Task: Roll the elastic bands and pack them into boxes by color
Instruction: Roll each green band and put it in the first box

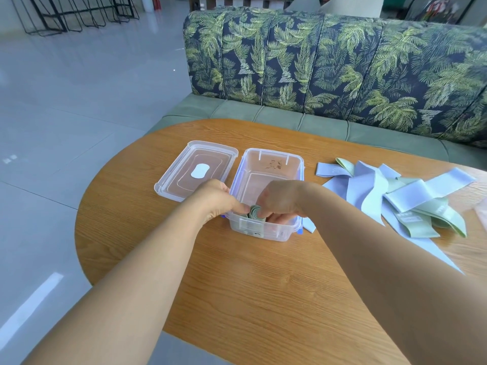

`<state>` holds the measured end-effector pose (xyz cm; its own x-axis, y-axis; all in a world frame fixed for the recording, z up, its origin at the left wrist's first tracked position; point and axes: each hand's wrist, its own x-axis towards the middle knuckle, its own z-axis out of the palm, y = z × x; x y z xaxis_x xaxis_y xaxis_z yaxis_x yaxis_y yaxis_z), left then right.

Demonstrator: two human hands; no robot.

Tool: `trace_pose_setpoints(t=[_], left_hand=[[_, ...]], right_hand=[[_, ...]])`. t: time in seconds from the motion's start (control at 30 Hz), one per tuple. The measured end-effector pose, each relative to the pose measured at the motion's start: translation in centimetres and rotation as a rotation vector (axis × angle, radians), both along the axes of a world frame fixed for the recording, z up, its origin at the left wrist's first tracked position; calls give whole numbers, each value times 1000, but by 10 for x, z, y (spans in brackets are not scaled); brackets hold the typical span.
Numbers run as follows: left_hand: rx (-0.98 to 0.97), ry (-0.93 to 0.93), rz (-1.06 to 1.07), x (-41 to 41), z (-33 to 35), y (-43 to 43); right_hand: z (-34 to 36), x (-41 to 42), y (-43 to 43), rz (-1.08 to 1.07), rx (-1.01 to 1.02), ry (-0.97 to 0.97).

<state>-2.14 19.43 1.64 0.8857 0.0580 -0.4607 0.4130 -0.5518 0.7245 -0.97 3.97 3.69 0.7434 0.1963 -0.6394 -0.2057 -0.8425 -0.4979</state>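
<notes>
In box (274, 164), fingers (279, 218) round green roll (254, 212)

The box (274, 164) and lid (196, 171) are clear, smooth, glossy plastic. The counter (250, 280) is wood-grained, matt and finely lined. The roll (257, 214) I pinch is matt cloth, like the loose bands (411, 196), soft and dull. The sofa (342, 75) wears printed cloth; the floor (79, 88) is glossy tile.

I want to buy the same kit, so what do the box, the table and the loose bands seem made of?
The box looks like clear, glossy plastic: you see straight through its walls. The table shows matte wood grain, possibly laminate. The loose bands look like soft, matte stretch fabric; they drape and fold limply.
</notes>
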Motion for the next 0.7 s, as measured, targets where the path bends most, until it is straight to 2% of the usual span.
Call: trace_pose_setpoints(t=[0.2, 0.43, 0.7], left_hand=[[87, 17, -10, -4, 0, -7], [63, 11, 2, -3, 0, -4], [67, 8, -6, -3, -2, -4]], right_hand=[[3, -2, -1, 12, -14, 22], [6, 2, -7, -1, -51, 35], [1, 3, -9, -30, 35, 30]])
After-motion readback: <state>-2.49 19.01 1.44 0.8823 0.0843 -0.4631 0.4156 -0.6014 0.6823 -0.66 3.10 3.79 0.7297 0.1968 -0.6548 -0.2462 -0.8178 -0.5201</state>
